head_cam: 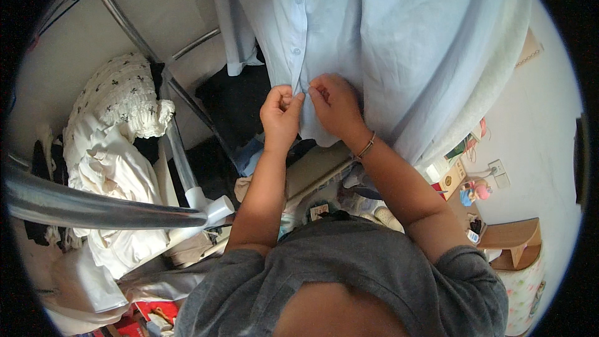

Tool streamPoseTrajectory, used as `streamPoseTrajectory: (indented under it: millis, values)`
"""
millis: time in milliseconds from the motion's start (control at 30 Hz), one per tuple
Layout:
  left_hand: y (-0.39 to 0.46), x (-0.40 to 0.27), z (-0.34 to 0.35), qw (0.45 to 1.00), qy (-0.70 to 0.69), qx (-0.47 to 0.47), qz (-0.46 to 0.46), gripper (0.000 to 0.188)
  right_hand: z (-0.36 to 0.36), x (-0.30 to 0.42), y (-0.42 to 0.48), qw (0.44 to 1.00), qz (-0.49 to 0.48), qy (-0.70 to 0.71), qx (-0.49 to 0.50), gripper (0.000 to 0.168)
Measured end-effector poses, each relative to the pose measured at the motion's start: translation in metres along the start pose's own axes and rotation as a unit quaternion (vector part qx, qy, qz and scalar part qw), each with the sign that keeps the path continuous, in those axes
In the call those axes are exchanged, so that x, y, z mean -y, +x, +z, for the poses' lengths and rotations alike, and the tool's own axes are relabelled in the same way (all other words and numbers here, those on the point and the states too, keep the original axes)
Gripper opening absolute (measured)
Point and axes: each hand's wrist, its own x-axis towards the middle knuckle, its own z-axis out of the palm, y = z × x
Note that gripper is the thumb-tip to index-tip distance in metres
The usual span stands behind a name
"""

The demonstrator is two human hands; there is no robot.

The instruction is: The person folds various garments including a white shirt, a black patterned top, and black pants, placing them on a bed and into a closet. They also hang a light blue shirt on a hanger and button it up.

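A light blue button-up shirt (332,32) hangs in front of me, its lower part at the level of my hands. My left hand (282,105) pinches the edge of the shirt's button placket between thumb and fingers. Close beside it on the right, my right hand (333,103) grips the placket's other side, fingers curled; the fingertips hide the spot between them. Two buttons show on the placket above my hands. A thin bracelet (366,146) circles my right wrist. The shirt's sleeve with its cuff (241,66) hangs to the left.
Metal rack tubes (117,203) with a white plastic joint (217,210) stand at the left. White clothes (119,173) and a ruffled patterned garment (124,89) are heaped there. A wooden shelf (510,238), a small figurine (473,192) and a wall socket (499,173) are at the right.
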Motion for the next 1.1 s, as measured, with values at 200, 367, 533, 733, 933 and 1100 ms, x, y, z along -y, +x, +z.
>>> streamPoseTrajectory:
  millis: [200, 367, 533, 733, 933, 1100]
  values:
    - [-0.004, -0.010, -0.003, 1.000, 0.012, -0.001, -0.011, 0.006, -0.001, 0.000, -0.010, 0.990, 0.099, 0.096, -0.014, 0.011]
    - [-0.008, -0.011, -0.002, 0.999, 0.006, 0.032, -0.019, 0.005, 0.002, -0.002, -0.018, 0.977, 0.128, 0.169, -0.003, 0.010]
    - [-0.010, -0.020, 0.000, 0.998, 0.000, 0.042, -0.047, 0.005, 0.001, 0.004, -0.017, 0.948, 0.169, 0.267, 0.037, 0.015]
    - [-0.012, -0.019, 0.000, 0.998, -0.022, 0.037, -0.043, 0.006, -0.002, 0.007, -0.016, 0.939, 0.177, 0.291, 0.038, 0.017]
    - [-0.014, -0.027, -0.005, 0.985, -0.114, 0.047, -0.117, 0.004, -0.012, 0.012, -0.014, 0.970, 0.125, 0.201, 0.054, 0.012]
    - [-0.014, -0.025, -0.008, 0.979, -0.147, 0.056, -0.129, 0.004, -0.014, 0.016, -0.017, 0.969, 0.106, 0.216, 0.061, 0.012]
